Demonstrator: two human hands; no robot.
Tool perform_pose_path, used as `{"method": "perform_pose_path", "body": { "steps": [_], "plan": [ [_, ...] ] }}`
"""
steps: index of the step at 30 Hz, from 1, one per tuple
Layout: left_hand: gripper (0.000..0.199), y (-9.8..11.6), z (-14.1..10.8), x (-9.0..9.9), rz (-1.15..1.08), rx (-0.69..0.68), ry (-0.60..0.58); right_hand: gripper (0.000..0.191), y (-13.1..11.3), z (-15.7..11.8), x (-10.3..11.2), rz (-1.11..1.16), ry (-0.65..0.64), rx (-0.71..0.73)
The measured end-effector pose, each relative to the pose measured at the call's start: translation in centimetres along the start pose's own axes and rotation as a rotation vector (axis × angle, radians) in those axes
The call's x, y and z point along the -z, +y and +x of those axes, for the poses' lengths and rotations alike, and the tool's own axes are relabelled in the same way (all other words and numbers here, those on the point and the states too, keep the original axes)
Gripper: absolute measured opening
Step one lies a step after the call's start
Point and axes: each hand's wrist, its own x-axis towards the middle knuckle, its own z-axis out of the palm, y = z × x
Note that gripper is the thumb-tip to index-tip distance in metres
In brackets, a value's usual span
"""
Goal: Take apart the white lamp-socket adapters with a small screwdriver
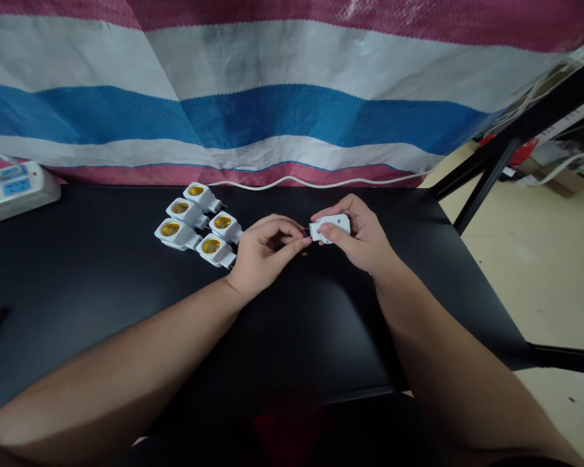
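Note:
My right hand (357, 233) grips a white plastic lamp socket (338, 227), its thumb pressed on the side that faces me. Thin metal pins stick out of the socket's left end. My left hand (272, 250) is closed in a pinch at those pins, fingertips right beside the socket's end. Whether anything else is in that pinch is hidden. Beneath the fingertips, tiny brass-coloured pieces (304, 253) lie on the black table (282, 337). Left of my left hand sit several more white lamp sockets (178, 233) with gold-coloured threaded openings facing up.
A white power strip (22, 188) with blue outlets stands at the table's far left. Along the back edge runs a white cable (292, 181), in front of a striped plastic sheet (272, 117). Black metal frame bars (486, 162) rise at the right, beside the pale floor.

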Motion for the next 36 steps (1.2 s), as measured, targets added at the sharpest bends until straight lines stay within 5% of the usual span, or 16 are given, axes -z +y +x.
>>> {"method": "perform_pose_path", "body": {
  "steps": [17, 22, 26, 36],
  "plan": [
    [0.023, -0.7, -0.4, -0.4, -0.306, 0.173, -0.049, 0.028, 0.0, 0.0, 0.3, -0.029, -0.025, 0.006],
    [0.042, -0.6, -0.4, -0.5, -0.372, 0.196, -0.032, 0.027, 0.2, 0.0, 0.2, -0.078, -0.041, 0.046],
    [0.028, -0.9, -0.2, -0.4, -0.373, 0.281, -0.045, 0.027, 0.6, 0.0, 0.2, -0.147, -0.031, 0.081],
    [0.039, -1.3, 0.0, -0.6, -0.433, 0.362, -0.085, 0.027, 0.8, 0.0, 0.1, -0.149, -0.052, 0.112]
  ]
}}
